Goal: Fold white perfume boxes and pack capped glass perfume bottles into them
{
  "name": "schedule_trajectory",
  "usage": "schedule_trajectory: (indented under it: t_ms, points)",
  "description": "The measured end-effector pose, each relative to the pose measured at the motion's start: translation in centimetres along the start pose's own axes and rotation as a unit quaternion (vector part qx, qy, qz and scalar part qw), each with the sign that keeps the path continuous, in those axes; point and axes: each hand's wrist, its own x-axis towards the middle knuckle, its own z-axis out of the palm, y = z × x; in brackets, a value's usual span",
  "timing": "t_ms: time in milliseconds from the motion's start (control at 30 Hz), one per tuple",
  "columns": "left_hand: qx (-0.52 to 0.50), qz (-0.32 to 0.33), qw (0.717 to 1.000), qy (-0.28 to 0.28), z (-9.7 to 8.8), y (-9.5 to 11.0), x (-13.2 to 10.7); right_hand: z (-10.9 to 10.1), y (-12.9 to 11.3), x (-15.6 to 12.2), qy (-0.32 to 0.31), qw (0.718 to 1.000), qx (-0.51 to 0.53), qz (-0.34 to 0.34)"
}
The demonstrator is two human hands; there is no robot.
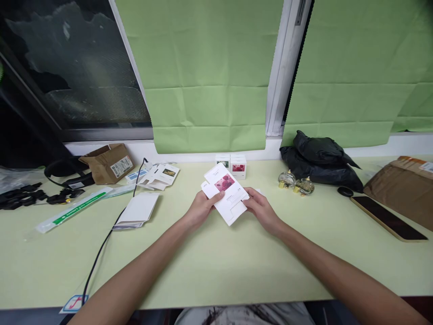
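Both hands hold a flattened white cardboard box [233, 192] with a picture of pink-red flowers, tilted above the middle of the table. My left hand [199, 210] grips its left edge, thumb on the front. At the lower right flap, the fingers of my right hand [262, 210] pinch the card. Behind it stand small white boxes, one with a red flower picture [238, 168] and one with a green picture [223, 160]. To the left lie a stack of folded white card [138, 210] and several flat printed box blanks [158, 176].
Two glass bottles with gold parts [287, 179] sit right of centre. Black plastic bags [320, 160], a phone [389, 219] and a brown parcel [402, 189] lie further right. On the left are a cardboard box [108, 163], a green-striped plastic sleeve [74, 210] and a black cable [101, 248].
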Motion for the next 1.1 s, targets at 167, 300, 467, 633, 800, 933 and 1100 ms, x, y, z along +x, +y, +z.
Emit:
schedule_trajectory:
  t_ms: [167,300,467,633,800,933,1100]
  points:
    - [0.002,-0.009,0.999,0.034,-0.6,-0.3,0.4,-0.2,0.2,0.2,-0.02,0.998,0.056,0.02]
    - [0.07,-0.003,0.997,0.039,-1.1,-0.3,0.7,-0.4,0.0,0.2,-0.027,0.997,0.056,0.037]
    - [0.094,-0.016,0.995,0.003,-1.1,0.6,0.4,-0.3,0.2,0.4,-0.014,1.0,-0.012,0.022]
    - [0.093,-0.023,0.994,-0.046,-1.3,1.6,0.2,-0.5,0.4,0.3,-0.015,0.998,-0.034,0.051]
    - [0.34,0.004,0.938,0.066,-6.6,4.4,3.7,-2.0,-0.5,0.2,0.051,0.946,-0.32,-0.024]
    - [0.577,-0.05,0.796,0.175,-13.3,8.3,7.8,-4.2,-0.8,0.9,0.143,0.856,-0.488,-0.098]
    - [0.67,-0.082,0.698,0.24,-18.5,9.9,10.5,-6.9,-0.2,2.0,0.191,0.8,-0.564,-0.075]
